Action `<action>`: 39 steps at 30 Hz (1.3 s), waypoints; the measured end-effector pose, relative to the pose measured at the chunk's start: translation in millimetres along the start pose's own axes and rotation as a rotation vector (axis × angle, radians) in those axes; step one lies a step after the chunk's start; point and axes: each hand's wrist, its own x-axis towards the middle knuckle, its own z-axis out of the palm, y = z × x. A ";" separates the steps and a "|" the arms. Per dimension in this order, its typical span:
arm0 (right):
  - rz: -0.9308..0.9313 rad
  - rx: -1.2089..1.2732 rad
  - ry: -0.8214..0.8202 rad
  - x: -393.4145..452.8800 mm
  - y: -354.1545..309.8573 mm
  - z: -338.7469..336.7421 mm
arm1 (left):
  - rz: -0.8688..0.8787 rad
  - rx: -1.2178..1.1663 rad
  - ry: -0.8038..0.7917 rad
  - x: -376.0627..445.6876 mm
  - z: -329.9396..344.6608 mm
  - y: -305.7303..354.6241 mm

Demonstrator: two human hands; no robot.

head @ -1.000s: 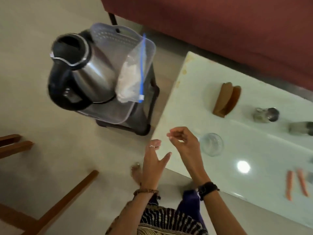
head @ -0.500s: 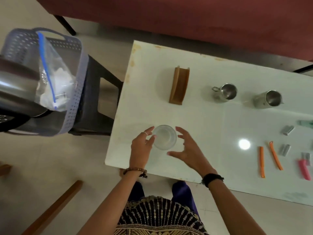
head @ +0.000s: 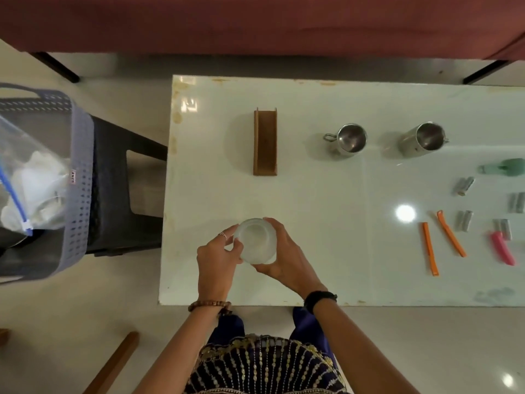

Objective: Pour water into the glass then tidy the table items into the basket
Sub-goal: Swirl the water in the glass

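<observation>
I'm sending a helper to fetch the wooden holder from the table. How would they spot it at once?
On the white table, look toward the far left part, beyond the glass held in both hands. The wooden holder is a brown, open-ended trough standing alone, left of the two steel cups; it is the only wooden thing on the table.

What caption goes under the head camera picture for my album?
Both hands, left hand and right hand, grip a glass on the white table, basket waiting alongside.
</observation>
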 end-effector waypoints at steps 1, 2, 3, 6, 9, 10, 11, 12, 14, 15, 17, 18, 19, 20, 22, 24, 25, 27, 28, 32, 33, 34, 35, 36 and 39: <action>-0.007 -0.003 0.014 -1.6 0.8 -3.5 | 0.011 0.003 -0.012 -0.9 1.0 4.5; -0.016 -0.014 0.027 -3.3 1.5 -7.7 | 0.022 0.003 -0.020 -2.4 2.0 9.7; -0.027 -0.026 0.043 -5.1 1.8 -13.4 | 0.035 0.002 -0.026 -3.6 3.8 16.1; -0.052 -0.037 0.091 -10.2 -0.4 -38.9 | 0.080 0.013 -0.032 -6.6 13.2 40.8; -0.087 -0.019 0.131 -13.1 -3.9 -75.7 | 0.130 0.023 -0.037 -8.9 26.3 74.5; -0.107 -0.015 0.137 -13.9 -4.9 -91.0 | 0.152 0.030 -0.040 -9.8 32.3 87.5; -0.129 -0.016 0.140 -14.1 -6.1 -107.4 | 0.173 0.032 -0.043 -10.5 38.5 101.1; -0.149 -0.021 0.141 -13.7 -7.4 -122.7 | 0.187 0.025 -0.045 -10.7 44.1 114.0; -0.177 -0.030 0.147 -11.3 -11.1 -157.7 | 0.217 -0.004 -0.043 -9.5 57.6 143.5; -0.187 -0.037 0.153 -8.4 -13.1 -175.3 | 0.239 -0.014 -0.039 -7.4 64.4 158.3; -0.216 -0.061 0.162 1.1 -18.0 -208.4 | 0.286 -0.021 -0.039 0.1 76.7 186.8; -0.234 -0.076 0.165 7.4 -20.2 -225.4 | 0.310 -0.020 -0.038 5.3 83.7 201.3; -0.251 -0.085 0.169 13.9 -22.1 -241.7 | 0.334 -0.019 -0.030 11.4 90.5 215.4; -0.260 -0.085 0.174 20.9 -23.2 -256.8 | 0.362 -0.013 -0.013 18.2 97.6 228.7; -0.265 -0.077 0.186 35.8 -24.8 -282.2 | 0.412 0.030 0.012 33.1 110.2 252.5; -0.270 -0.088 0.187 53.1 -25.0 -304.1 | 0.420 0.085 0.020 49.7 122.5 271.8; -0.271 -0.095 0.185 62.2 -24.0 -312.8 | 0.413 0.095 0.021 57.6 127.6 279.1; -0.290 -0.105 0.182 79.9 -21.6 -326.5 | 0.388 0.075 0.026 72.5 134.8 290.6; -0.302 -0.106 0.179 88.4 -20.0 -331.2 | 0.375 0.064 0.026 79.9 137.7 294.5; -0.319 -0.098 0.157 119.4 -13.9 -338.7 | 0.346 0.032 -0.015 109.4 146.1 300.0; -0.320 -0.100 0.151 126.6 -11.3 -338.6 | 0.344 0.038 -0.020 116.3 149.1 299.0; -0.316 -0.103 0.145 133.0 -8.2 -338.6 | 0.345 0.051 -0.024 122.5 152.6 297.9; -0.304 -0.108 0.139 138.8 -4.4 -338.2 | 0.349 0.071 -0.029 128.5 156.9 296.5; -0.285 -0.113 0.135 143.9 0.3 -337.8 | 0.353 0.095 -0.039 134.1 161.7 295.0; -0.233 -0.137 0.125 154.4 14.7 -336.0 | 0.333 0.138 -0.061 147.6 176.4 288.6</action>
